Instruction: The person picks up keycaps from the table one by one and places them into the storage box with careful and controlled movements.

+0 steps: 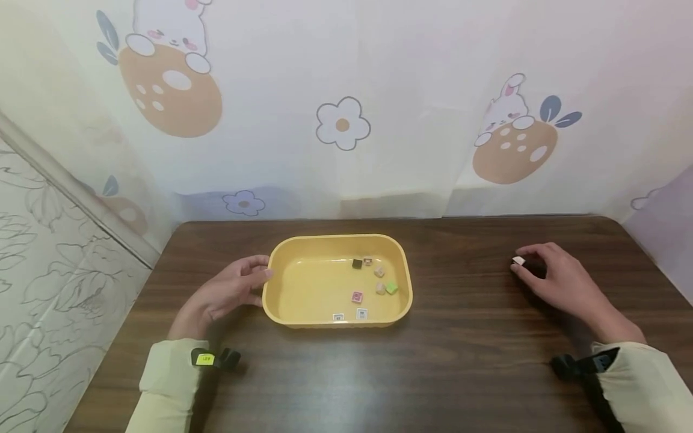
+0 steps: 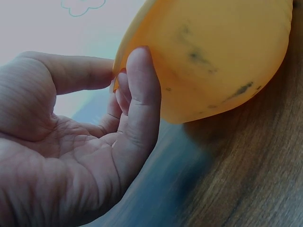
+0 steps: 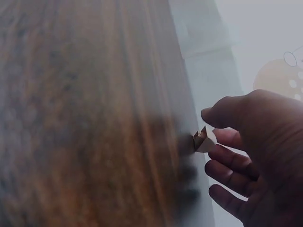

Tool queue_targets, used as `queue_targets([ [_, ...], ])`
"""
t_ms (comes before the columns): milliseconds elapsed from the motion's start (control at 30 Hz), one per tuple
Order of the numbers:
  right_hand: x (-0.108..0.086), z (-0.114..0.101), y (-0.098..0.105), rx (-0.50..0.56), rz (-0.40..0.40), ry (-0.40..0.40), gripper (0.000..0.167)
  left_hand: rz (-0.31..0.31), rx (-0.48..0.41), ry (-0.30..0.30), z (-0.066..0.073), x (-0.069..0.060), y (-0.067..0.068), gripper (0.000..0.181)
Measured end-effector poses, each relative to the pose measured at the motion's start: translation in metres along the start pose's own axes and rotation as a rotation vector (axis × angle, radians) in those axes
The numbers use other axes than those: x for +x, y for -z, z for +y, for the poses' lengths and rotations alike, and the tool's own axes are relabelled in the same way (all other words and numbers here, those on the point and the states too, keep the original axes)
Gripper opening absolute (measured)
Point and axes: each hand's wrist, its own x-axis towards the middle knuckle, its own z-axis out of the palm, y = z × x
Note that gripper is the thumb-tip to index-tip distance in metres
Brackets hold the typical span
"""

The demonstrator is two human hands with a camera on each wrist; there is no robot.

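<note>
My left hand (image 1: pixel 230 288) pinches the left rim of a yellow plastic tray (image 1: pixel 303 240), with the thumb on one side of the wall and fingers on the other. In the left wrist view the tray's outer wall (image 2: pixel 222 56) shows dark smudges. At the right of the table, my right hand (image 1: pixel 563 282) holds a small white block (image 1: pixel 518 260) between thumb and forefinger. Seen from the right wrist, that block (image 3: pixel 204 141) has a brown, notched-looking side, and the other fingers are loosely bent below it.
Several small blocks lie in the tray's right half, among them a black one (image 1: pixel 357 263), a green one (image 1: pixel 391 287) and a pink one (image 1: pixel 357 297). The dark wooden table (image 1: pixel 460 373) meets a patterned wall (image 1: pixel 411 150) at its back edge.
</note>
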Motion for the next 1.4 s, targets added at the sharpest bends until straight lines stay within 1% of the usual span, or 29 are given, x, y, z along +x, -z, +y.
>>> queue_targets([
  [200, -0.002, 0.005, -0.002, 0.000, 0.001, 0.010, 0.031, 0.009, 0.002, 0.008, 0.000, -0.002, 0.001, 0.049],
  [467, -0.005, 0.014, 0.001, -0.011, 0.034, 0.033, 0.022, 0.009, 0.008, 0.013, 0.000, 0.000, 0.001, 0.052],
  [600, -0.005, 0.017, -0.001, -0.012, 0.037, 0.041, 0.021, 0.014, 0.011, 0.020, 0.000, 0.001, 0.002, 0.053],
  [800, -0.006, 0.017, -0.002, -0.010, 0.045, 0.038, 0.024, 0.017, 0.010, 0.020, -0.001, 0.001, 0.002, 0.053],
  [1033, -0.006, 0.016, -0.002, -0.012, 0.041, 0.022, 0.020, 0.013, 0.008, 0.011, -0.001, 0.001, 0.001, 0.054],
  [1300, -0.005, 0.017, -0.003, 0.026, 0.052, -0.008, 0.018, 0.012, 0.007, 0.011, 0.000, 0.000, 0.001, 0.055],
  [1400, -0.005, 0.017, -0.003, 0.025, 0.057, -0.001, 0.017, 0.013, 0.009, 0.015, 0.000, 0.001, 0.001, 0.055],
])
